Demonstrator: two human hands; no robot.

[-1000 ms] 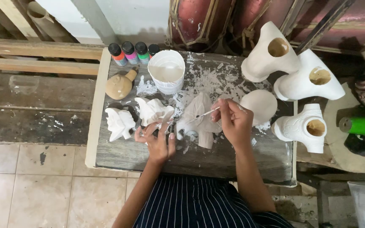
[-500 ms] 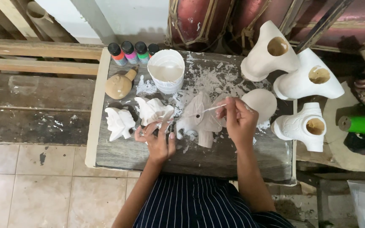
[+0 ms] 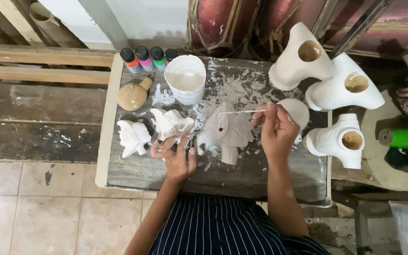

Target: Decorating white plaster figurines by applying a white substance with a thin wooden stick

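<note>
A pale, half-painted figurine [image 3: 226, 132] lies in the middle of the worn wooden table [image 3: 133, 172]. My right hand [image 3: 275, 133] holds a thin paintbrush [image 3: 237, 112] whose tip rests over the figurine's upper part. My left hand [image 3: 176, 155] grips the figurine's left edge, close to a white figurine [image 3: 171, 123]. A white cup of white paint [image 3: 185, 79] stands just beyond them.
Another white figurine [image 3: 133, 137] and a tan gourd-shaped piece [image 3: 133, 94] sit at the left. Several small paint bottles [image 3: 142, 59] line the back edge. Three large white vessels [image 3: 336, 94] and a round white piece [image 3: 297, 111] crowd the right side. A green can [image 3: 404, 138] lies far right.
My right hand has shifted slightly right and back, and the brush now lies more level over the figurine. My left hand has kept its place.
</note>
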